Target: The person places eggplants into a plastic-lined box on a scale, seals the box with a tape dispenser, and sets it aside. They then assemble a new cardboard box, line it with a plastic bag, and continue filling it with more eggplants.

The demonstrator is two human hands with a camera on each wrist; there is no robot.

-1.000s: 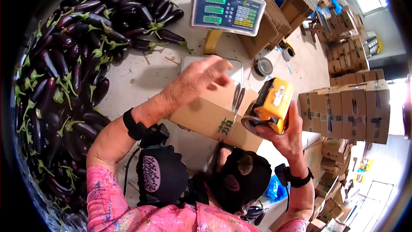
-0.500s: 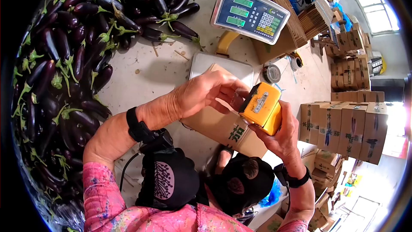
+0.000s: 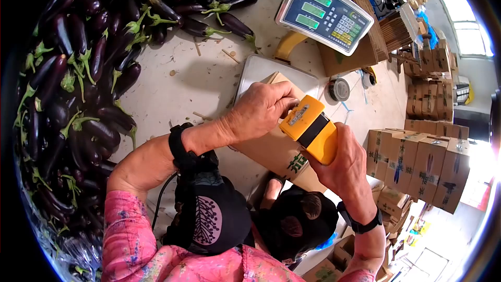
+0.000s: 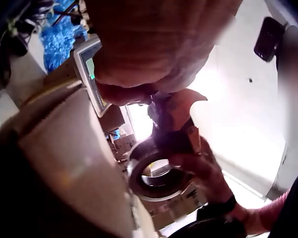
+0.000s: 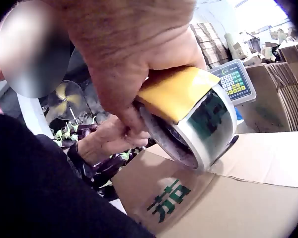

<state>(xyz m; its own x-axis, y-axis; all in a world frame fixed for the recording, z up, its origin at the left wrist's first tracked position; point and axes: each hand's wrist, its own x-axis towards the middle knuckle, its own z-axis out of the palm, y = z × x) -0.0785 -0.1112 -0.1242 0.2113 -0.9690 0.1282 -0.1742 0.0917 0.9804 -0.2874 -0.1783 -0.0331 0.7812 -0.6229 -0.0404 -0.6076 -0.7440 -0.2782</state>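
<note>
My right hand (image 3: 345, 164) grips a yellow tape dispenser (image 3: 324, 138) with a black band, held above a cardboard box (image 3: 266, 149) printed with a green character. In the right wrist view, the wide tape roll (image 5: 219, 124) shows under the dispenser's yellow cover. My left hand (image 3: 258, 109) has its fingers curled at the dispenser's front end, thumb and forefinger pinching the tape there; the strip itself is mostly hidden by the fingers. Beneath, the box lies over the metal scale platform (image 3: 255, 70).
The scale's display (image 3: 323, 14) stands behind the box, beside an upright carton (image 3: 339, 55). A tape roll (image 3: 339, 90) lies on the floor to the right. Heaped eggplants (image 3: 94, 47) cover the left side. Stacked cartons (image 3: 402, 164) stand at the right.
My left hand has moved right to the dispenser, and its fingers have closed at its front end. The dispenser has turned in my right hand and come left, nearer the left hand.
</note>
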